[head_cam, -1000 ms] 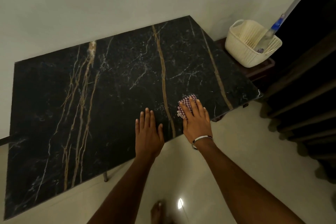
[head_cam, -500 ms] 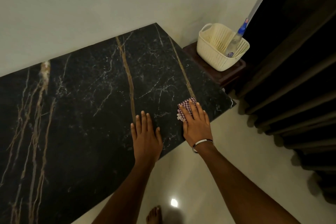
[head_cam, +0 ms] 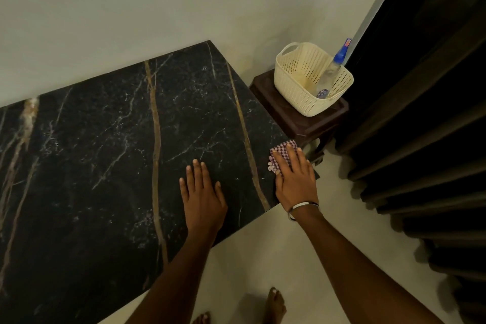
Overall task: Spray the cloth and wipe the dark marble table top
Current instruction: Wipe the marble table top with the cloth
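The dark marble table top (head_cam: 110,166) with gold and white veins fills the left and middle of the view. My right hand (head_cam: 295,181) lies flat, fingers straight, pressing a purple-and-white checked cloth (head_cam: 280,151) onto the table's near right corner. Only the cloth's far edge shows beyond my fingers. My left hand (head_cam: 201,194) rests flat on the marble to the left of it, fingers straight, holding nothing. A clear spray bottle (head_cam: 331,71) with a blue top leans inside a cream basket (head_cam: 294,79) beyond the table's right end.
The basket stands on a small dark wooden stool (head_cam: 297,118) against the pale wall. Dark curtains (head_cam: 420,113) hang on the right. Pale floor tiles lie beneath, with my bare feet (head_cam: 274,305) at the bottom edge.
My right hand has slid the cloth to the right, up to the table's near right corner. The left hand has followed rightwards along the marble, and the view has turned right.
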A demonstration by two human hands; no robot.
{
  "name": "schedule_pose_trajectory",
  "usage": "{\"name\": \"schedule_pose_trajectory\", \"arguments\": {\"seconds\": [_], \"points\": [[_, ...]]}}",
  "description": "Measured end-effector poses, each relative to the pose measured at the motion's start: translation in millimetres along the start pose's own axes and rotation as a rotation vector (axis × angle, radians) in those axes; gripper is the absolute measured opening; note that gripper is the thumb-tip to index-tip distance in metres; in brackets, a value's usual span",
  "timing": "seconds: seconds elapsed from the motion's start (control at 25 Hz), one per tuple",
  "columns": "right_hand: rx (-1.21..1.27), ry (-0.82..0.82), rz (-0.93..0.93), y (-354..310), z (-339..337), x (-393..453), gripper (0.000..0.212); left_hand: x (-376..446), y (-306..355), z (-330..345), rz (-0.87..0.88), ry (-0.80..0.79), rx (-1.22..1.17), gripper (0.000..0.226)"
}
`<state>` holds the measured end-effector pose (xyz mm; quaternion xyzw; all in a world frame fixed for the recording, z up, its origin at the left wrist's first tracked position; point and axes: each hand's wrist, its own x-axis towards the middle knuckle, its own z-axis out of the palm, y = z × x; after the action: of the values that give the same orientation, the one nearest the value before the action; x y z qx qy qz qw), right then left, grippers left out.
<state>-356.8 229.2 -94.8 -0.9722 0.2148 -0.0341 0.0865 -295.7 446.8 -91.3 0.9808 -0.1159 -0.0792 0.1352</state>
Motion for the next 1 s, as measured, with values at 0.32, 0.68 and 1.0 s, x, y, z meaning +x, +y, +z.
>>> {"name": "schedule_pose_trajectory", "arguments": {"seconds": [0.32, 0.68, 1.0], "points": [[-0.03, -0.032, -0.056, 10.3, -5.6, 5.6, 0.061, 16.1, 52.8, 6.5, 0.023, -0.03, -0.038, 0.062], [-0.021, -0.036, -0.132, 0.7, -0.2, 50.7, 0.06, 23.6, 58.7, 4.7, -0.05, -0.028, -0.053, 0.063], [-0.027, -0.003, -0.18, -28.8, 11.0, 119.3, 0.057, 67.1, 46.8, -4.2, -0.033, -0.006, -0.063, 0.061]]}}
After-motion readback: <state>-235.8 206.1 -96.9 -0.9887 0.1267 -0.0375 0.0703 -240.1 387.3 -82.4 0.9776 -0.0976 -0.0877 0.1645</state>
